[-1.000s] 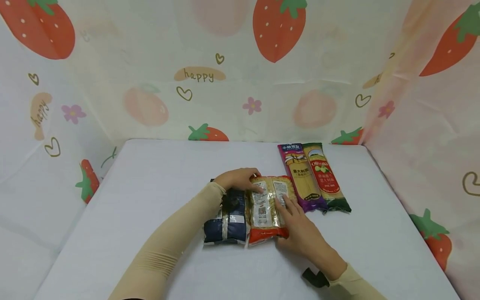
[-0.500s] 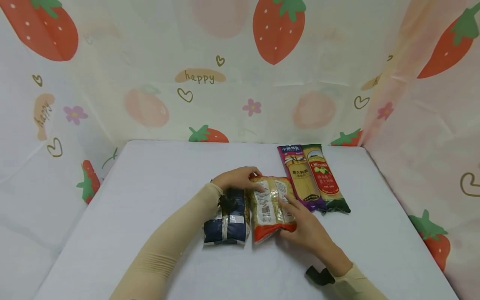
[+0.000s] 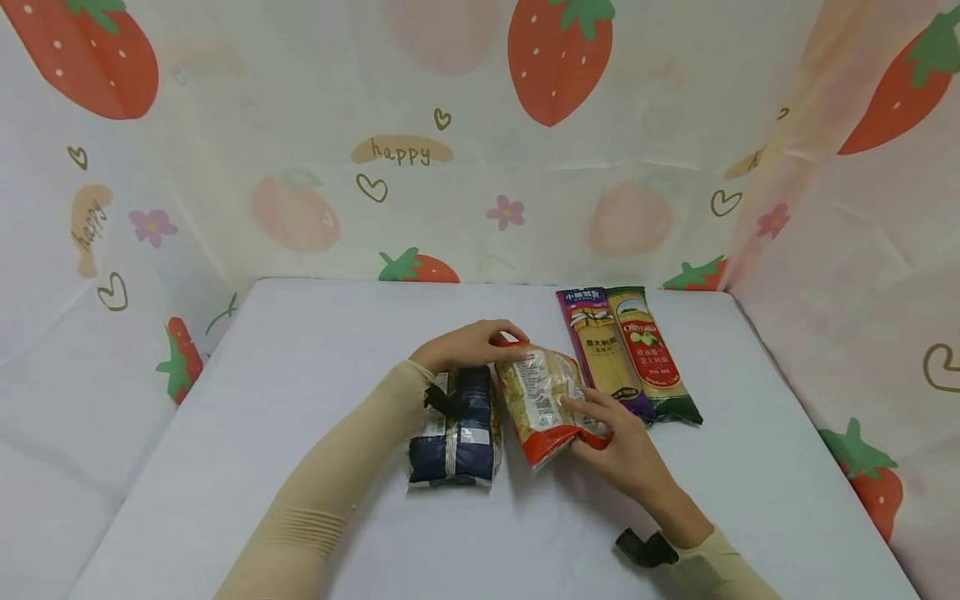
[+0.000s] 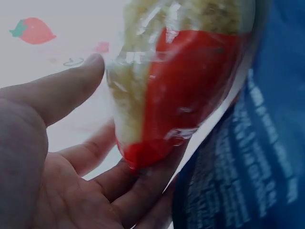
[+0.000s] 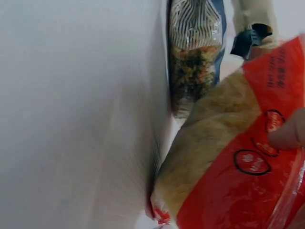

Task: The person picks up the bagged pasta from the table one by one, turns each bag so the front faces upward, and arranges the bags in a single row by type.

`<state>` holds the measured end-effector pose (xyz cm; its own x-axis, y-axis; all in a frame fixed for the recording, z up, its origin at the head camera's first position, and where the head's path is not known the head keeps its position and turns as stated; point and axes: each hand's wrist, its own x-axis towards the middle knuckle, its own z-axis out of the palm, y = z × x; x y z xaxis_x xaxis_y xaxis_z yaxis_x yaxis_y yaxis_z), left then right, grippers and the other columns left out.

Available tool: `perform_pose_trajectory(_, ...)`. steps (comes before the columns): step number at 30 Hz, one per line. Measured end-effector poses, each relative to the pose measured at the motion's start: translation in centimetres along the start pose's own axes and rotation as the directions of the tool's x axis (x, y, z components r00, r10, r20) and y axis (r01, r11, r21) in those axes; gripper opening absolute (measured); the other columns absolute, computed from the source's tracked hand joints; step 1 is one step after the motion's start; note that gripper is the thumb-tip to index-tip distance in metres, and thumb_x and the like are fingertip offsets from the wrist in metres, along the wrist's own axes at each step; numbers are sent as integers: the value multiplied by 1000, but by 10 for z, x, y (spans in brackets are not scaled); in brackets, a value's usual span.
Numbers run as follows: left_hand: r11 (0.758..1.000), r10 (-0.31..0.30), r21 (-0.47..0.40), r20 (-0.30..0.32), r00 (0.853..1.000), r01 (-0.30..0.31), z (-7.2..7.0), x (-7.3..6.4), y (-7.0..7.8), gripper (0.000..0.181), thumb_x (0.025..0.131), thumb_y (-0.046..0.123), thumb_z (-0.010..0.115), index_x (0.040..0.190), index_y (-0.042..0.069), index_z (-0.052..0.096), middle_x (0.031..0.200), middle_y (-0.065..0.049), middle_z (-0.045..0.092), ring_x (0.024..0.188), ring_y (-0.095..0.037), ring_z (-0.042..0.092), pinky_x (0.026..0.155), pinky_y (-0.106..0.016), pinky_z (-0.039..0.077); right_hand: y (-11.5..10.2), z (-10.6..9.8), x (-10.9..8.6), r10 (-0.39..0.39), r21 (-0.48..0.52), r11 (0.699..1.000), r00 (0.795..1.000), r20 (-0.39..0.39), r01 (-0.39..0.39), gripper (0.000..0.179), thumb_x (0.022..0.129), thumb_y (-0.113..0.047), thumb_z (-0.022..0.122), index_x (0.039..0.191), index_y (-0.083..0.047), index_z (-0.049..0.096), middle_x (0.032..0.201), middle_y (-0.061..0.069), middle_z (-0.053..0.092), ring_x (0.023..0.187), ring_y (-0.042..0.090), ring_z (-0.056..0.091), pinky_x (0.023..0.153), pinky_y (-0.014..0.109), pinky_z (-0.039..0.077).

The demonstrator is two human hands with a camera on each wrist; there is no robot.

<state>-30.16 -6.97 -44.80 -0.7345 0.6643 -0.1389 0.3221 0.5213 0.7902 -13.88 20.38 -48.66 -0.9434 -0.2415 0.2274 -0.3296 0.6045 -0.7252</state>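
A red and clear bag of pasta (image 3: 542,387) is tilted on the table, its near end raised and printed labels facing up. My right hand (image 3: 628,450) grips its near right corner, fingers on top and thumb beneath. At the far end, my left hand (image 3: 471,343) holds the bag's corner between thumb and fingers. In the left wrist view the pasta bag (image 4: 190,81) sits between that thumb (image 4: 71,90) and the curled fingers. Just left of it lies a navy bag of pasta (image 3: 472,458), partly hidden under the left wrist; the right wrist view shows multicoloured pieces inside this navy bag (image 5: 195,67).
Two long spaghetti packs, one purple (image 3: 600,342) and one green and red (image 3: 648,354), lie side by side at the back right. A white cloth (image 3: 337,325) covers the table. Strawberry-print curtains (image 3: 465,83) stand behind and at both sides.
The red bag has parted from the navy bag, its near end lifting and swinging right with my right hand. My left hand has shifted slightly up at its far end.
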Motion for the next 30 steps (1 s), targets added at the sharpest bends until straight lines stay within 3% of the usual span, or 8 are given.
perform_pose_trajectory(3,999,16,-27,-16,1000,-17,-3,-2,1,45,109,40,65,146,16,63,132,-13,69,112,-23,67,99,-42,56,1,-1,0,-3,52,999,1000,-30,5,52,92,-11,85,143,-17,72,159,22,52,148,52,45,110,70,48)
perform_pose_trajectory(6,999,24,-41,-26,999,-25,-6,-4,1,46,109,41,64,149,17,62,135,-13,68,114,-25,66,100,-43,56,1,-3,0,-1,107,994,998,-58,8,47,95,-12,84,141,-18,74,158,22,53,148,50,46,105,66,52)
perform_pose_trajectory(13,987,43,-152,-21,999,-45,-9,-8,-1,52,111,38,61,158,18,55,148,-13,59,132,-31,59,114,-54,50,0,-6,1,38,205,979,994,-101,-17,39,100,-9,76,139,-13,75,157,20,56,147,47,48,106,63,53)
perform_pose_trajectory(17,958,78,-278,3,997,-74,-13,-11,-4,53,113,33,58,163,18,48,152,-14,53,135,-34,57,120,-58,44,-3,-9,1,87,259,965,987,-132,-50,35,102,-7,72,136,-6,75,155,19,59,143,43,53,104,38,57)
perform_pose_trajectory(20,925,115,-366,15,993,-101,-15,-12,-7,54,113,25,56,165,18,44,158,-15,48,139,-35,55,122,-60,39,-4,-11,2,133,295,952,979,-152,-84,34,104,-8,70,137,-2,73,152,16,62,134,31,60,95,18,52)
perform_pose_trajectory(23,907,128,-406,12,992,-112,-15,-12,-8,58,112,20,58,167,21,41,161,-15,46,144,-35,52,123,-61,37,-5,-12,3,163,324,941,970,-180,-98,34,105,-9,69,138,1,72,143,16,69,120,16,64,92,19,54)
perform_pose_trajectory(26,902,135,-416,12,991,-118,-14,-12,-8,64,110,14,62,168,23,37,161,-17,48,147,-35,50,122,-58,40,-5,-12,3,186,361,927,960,-207,-102,32,105,-8,69,134,5,72,127,6,76,107,8,66,89,21,56)
perform_pose_trajectory(30,921,120,-374,16,993,-105,-13,-12,-11,69,107,13,68,169,18,36,159,-16,51,147,-33,50,121,-50,44,-3,-11,3,215,461,882,953,-214,-96,22,105,-5,67,122,4,77,111,-12,75,100,9,66,86,23,58)
